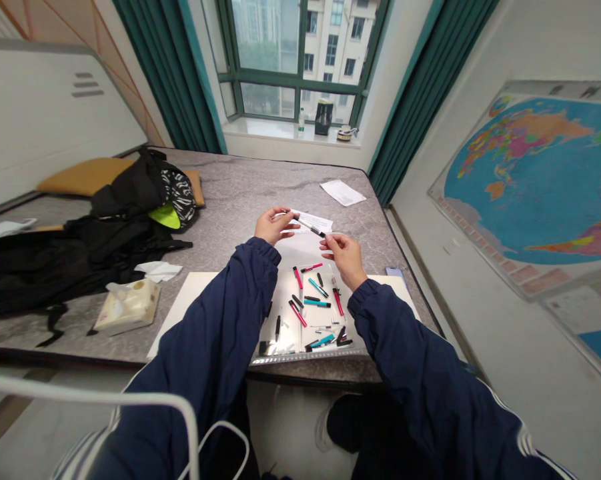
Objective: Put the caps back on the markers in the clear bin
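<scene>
A pen [307,225] with a clear barrel and dark ends is held slantwise above the mattress, one end in each hand. My left hand [276,225] pinches its upper left end between thumb and fingers. At the lower right end, the fingertips of my right hand [345,257] close on the dark tip. Below them lies a clear plastic sleeve [290,333] with several pen parts on it: red barrels [338,302], blue barrels [318,287], black caps [278,327] and thin refills [325,327]. Whether the pen is whole cannot be made out.
A tissue pack [130,308] and black bags [80,253] lie on the left of the grey mattress [250,180]. Papers [343,193] rest towards the window. A white cable [145,400] crosses the lower left. A world map [535,180] hangs on the right wall.
</scene>
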`<state>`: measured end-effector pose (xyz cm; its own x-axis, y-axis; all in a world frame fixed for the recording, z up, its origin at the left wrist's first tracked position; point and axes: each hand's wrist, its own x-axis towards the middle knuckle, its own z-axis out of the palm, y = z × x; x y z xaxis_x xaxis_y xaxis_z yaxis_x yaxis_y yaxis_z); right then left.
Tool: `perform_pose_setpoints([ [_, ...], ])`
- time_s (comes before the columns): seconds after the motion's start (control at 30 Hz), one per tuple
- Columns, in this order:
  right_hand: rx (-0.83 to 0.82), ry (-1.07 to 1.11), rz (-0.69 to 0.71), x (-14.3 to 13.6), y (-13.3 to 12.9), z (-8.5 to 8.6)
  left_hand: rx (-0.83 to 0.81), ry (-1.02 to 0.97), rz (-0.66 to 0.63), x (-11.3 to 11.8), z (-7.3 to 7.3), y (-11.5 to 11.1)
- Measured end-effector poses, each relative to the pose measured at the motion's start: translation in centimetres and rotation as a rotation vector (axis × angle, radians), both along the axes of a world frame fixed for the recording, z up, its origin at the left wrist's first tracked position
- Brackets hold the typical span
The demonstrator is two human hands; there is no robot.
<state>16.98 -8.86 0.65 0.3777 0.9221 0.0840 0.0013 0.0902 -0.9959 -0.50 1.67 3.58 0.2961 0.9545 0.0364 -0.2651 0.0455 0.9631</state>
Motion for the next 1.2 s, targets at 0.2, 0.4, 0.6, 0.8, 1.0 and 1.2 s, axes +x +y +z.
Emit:
perform_pose_setpoints([
  [0.2, -0.056, 0.015, 0.040, -0.21, 0.01, 0.12, 0.011, 0.010, -0.007, 0.01, 0.09, -0.06],
  [0.4, -0.119, 0.032, 0.064, -0.25, -0.01, 0.14, 0.008, -0.012, -0.021, 0.02, 0.06, -0.07],
  [0.6, -0.126, 0.004, 0.079, -0.35, -0.12, 0.24, 0.014, -0.002, -0.035, -0.05, 0.27, -0.26],
  [0.8, -0.160, 0.061, 0.065, -0.40, -0.13, 0.34, 0.005, -0.005, -0.046, 0.02, 0.35, -0.37],
  [1.0, -0.170, 0.073, 0.037, -0.45, -0.19, 0.51, 0.011, 0.007, -0.061, 0.05, 0.53, -0.64],
  [1.2, -0.207, 0.092, 0.073, -0.60, -0.37, 0.95, 0.018, -0.004, -0.034, 0.03, 0.46, -0.45],
])
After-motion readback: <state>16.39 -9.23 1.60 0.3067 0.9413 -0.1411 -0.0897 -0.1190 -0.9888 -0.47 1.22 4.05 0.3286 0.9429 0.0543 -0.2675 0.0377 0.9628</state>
